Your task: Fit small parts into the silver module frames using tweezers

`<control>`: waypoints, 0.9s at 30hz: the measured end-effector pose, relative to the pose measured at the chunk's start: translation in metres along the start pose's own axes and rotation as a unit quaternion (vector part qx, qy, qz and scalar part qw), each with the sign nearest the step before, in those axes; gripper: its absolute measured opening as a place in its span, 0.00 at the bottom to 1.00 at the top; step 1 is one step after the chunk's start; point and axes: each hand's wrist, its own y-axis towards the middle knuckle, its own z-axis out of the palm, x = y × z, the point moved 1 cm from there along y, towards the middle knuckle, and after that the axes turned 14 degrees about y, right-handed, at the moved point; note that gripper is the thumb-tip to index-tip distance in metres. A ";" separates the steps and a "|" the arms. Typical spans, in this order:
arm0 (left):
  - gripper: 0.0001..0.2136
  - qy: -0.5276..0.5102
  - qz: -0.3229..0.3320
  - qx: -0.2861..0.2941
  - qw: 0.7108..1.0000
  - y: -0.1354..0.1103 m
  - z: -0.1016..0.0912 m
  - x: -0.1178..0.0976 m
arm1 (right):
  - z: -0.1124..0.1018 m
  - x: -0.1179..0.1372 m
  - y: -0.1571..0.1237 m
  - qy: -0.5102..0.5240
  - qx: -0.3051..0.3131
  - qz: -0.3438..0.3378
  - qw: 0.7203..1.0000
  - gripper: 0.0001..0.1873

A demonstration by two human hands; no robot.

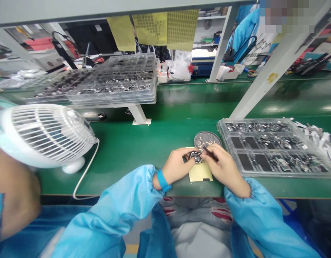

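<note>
My left hand (177, 165) is closed round a small electronic device (196, 157) with a pale rim and dark parts inside. Between the thumb and fingers of my right hand (224, 165) is a pair of dark tweezers (210, 153), its tip end at the device. Both hands are close together over a yellow sheet (200, 174) on the green bench. Just behind them lies a round grey dish (205, 134) with many small pale pieces in it. The tweezers' tips are too small to make out.
A clear compartment tray (246, 171) of electronic parts lies at the right, with white paper strips (322, 139) beside it. A white fan (51, 133) stands left. Stacked clear trays (114, 95) rest on a raised shelf. A slanted white post (258, 91) rises behind the right tray.
</note>
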 end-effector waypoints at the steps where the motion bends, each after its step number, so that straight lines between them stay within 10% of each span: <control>1: 0.15 -0.003 -0.005 0.001 1.000 0.000 0.000 0.000 | 0.000 0.001 0.002 -0.002 -0.024 0.001 1.000 0.04; 20: 0.14 0.064 0.029 -0.019 0.997 -0.002 -0.005 -0.005 | 0.008 0.002 0.002 -0.031 0.073 -0.005 0.997 0.06; 27: 0.17 -0.015 -0.016 0.003 1.000 0.001 0.001 0.005 | 0.001 -0.014 0.007 -0.113 -0.091 0.051 0.988 0.09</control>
